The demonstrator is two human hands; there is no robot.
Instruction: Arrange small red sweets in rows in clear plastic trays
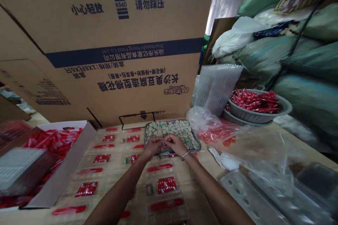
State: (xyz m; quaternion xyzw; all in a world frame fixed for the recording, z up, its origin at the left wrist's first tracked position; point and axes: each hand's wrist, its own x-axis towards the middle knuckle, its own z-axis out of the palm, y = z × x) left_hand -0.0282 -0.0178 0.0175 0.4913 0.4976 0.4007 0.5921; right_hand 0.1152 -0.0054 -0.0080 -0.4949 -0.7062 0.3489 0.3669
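**Hands.** Left hand (pixel 154 146) and right hand (pixel 175 144), both bare, fingers curled inward, with the fingertips (pixel 164 142) meeting or nearly meeting at centre. The fingers hide whatever lies between them, so any hold on a small piece cannot be made out. Forearms enter from the lower corners and converge in a V. Metal bangle (pixel 185 155) on right wrist.

**Work in hand.** Metal tray (pixel 198 144), its near edge partly hidden by the hands, lying just beneath and beyond them. It holds a heap of small candy pieces (pixel 171 130), pale with green and pink markings; their exact kind is too small to tell.

**Surroundings.** Wood-grain table (pixel 211 172), bearing rows of transparent plastic inserts (pixel 167 211) with red packets (pixel 166 185) and red sticks (pixel 160 167). Left of these, an open carton (pixel 66 168) of red-wrapped sticks (pixel 52 144), cut off by the frame edge. Overhead, a raised cardboard flap (pixel 105 17) printed with dark blue Chinese text and an arrow. Right of the tray, a crumpled plastic bag (pixel 203 119), a stack of transparent trays (pixel 218 88), and a woven basket (pixel 237 112) of red packets (pixel 253 101). Far right, green sacks (pixel 303 59), somewhat blurred.
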